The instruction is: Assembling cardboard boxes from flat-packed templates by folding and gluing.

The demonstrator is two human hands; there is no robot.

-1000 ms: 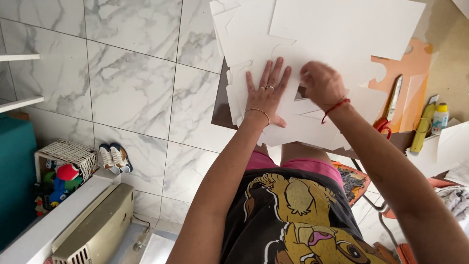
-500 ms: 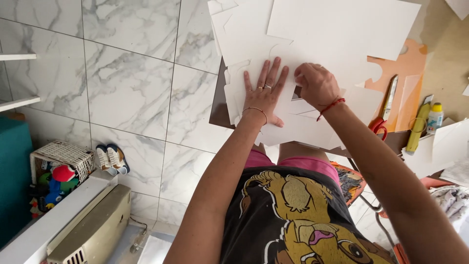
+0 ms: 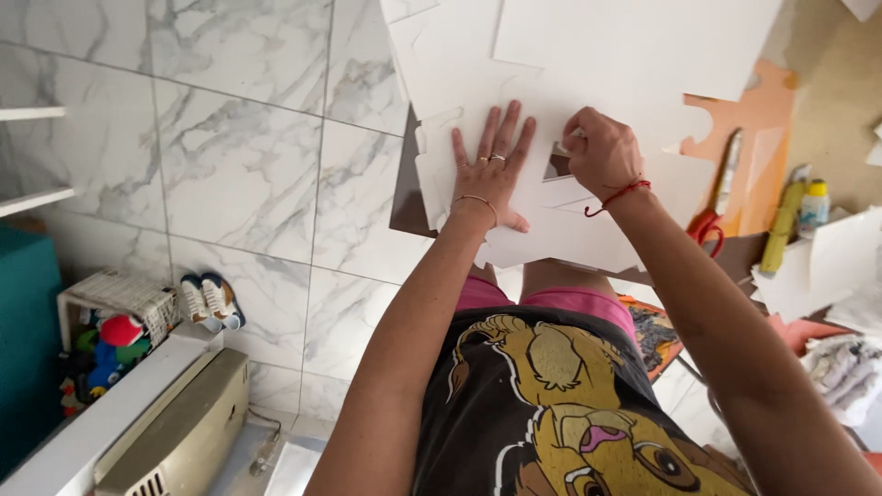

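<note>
While the left hand [image 3: 491, 174] is pressing flat, fingers spread, on a white cut-out sheet [image 3: 560, 220] to keep it from sliding, the right hand [image 3: 599, 152] is curling closed over the edge of a small window in that sheet, possibly gripping a blade, though none is showing. Red-handled scissors [image 3: 707, 220] are lying apart on an orange sheet [image 3: 763, 129].

Bright even daylight, soft shadows, sharp focus, slight wide-angle stretch
</note>
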